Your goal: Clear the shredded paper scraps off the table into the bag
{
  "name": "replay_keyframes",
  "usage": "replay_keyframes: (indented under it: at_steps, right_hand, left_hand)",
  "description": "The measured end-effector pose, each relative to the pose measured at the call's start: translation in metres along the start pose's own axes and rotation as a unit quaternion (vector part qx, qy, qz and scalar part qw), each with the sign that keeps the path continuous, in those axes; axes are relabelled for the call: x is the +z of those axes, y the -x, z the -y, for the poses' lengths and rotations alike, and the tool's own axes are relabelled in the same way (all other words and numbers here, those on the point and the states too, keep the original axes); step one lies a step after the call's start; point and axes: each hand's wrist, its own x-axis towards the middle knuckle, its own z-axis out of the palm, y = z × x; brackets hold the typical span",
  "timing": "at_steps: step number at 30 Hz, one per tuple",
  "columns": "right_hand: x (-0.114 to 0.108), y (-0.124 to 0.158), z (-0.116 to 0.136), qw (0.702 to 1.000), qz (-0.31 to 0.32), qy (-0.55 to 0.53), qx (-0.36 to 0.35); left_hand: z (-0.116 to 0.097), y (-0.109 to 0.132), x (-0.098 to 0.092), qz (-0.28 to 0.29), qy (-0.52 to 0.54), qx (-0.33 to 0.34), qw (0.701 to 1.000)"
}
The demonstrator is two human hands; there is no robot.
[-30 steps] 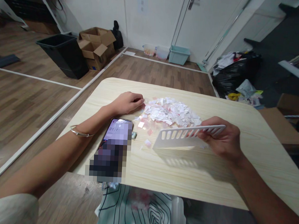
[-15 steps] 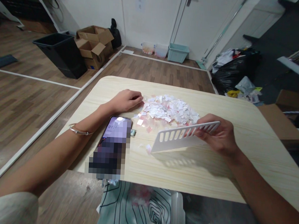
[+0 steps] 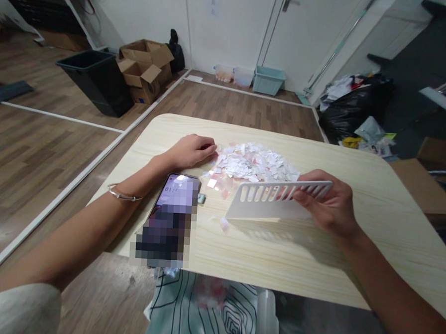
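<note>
My right hand [image 3: 328, 200] grips a white slotted plastic plate [image 3: 273, 204] by its right end, thumb on the near side. The plate stands tilted just above or on the table, on the near side of a heap of small white paper pieces [image 3: 251, 161]; I cannot tell whether its lower edge touches. My left hand [image 3: 194, 150] rests on the table with its fingers curled, at the heap's left edge, and nothing shows in it. A few pinkish translucent bits [image 3: 222, 182] lie in front of the heap. One small piece [image 3: 224, 224] lies by the plate's lower left corner.
A phone [image 3: 176, 199], partly blurred out, lies by my left forearm, with a small pale object [image 3: 201, 199] beside it. Below the table's [image 3: 240, 257] near edge is patterned cloth [image 3: 185, 314] with pinkish bits. A black bin [image 3: 96, 80] and cardboard boxes [image 3: 146, 68] stand beyond.
The plate's left end has risen and turned slightly toward the heap, so it stands more level. My left hand keeps its place on the table. The whole view has shifted slightly.
</note>
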Motion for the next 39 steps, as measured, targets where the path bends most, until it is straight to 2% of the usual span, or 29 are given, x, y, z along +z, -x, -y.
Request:
replay_keyframes:
  at_steps: [7,11,16,21,26,30,36,39]
  right_hand:
    - [-0.011,0.003,-0.007,1.000,-0.019,0.023,-0.003]
    - [-0.009,0.002,-0.009,0.999,-0.040,0.011,-0.013]
    - [-0.009,0.003,-0.003,1.000,-0.008,0.022,-0.011]
    - [-0.028,-0.001,-0.002,0.998,-0.007,0.065,-0.009]
    - [-0.050,0.003,0.000,0.992,-0.044,0.121,0.001]
    - [-0.065,0.010,0.002,0.990,-0.065,0.123,0.015]
    - [-0.078,0.017,-0.027,0.992,-0.101,0.062,0.036]
    - [-0.077,0.024,-0.042,0.994,-0.087,0.051,0.045]
  left_hand:
    - [0.000,0.000,0.000,0.001,0.003,0.000,1.000]
    - [0.001,0.000,0.001,0.001,0.007,-0.001,1.000]
    - [0.000,0.001,0.000,-0.001,0.009,0.002,1.000]
    - [0.000,0.001,0.000,-0.005,0.008,0.008,1.000]
    - [0.001,0.001,0.002,-0.004,0.008,0.008,1.000]
    - [0.002,0.001,0.002,-0.004,0.010,0.005,1.000]
    - [0.001,0.001,0.002,0.001,0.011,0.000,1.000]
    - [0.001,0.001,0.002,0.001,0.010,-0.001,1.000]
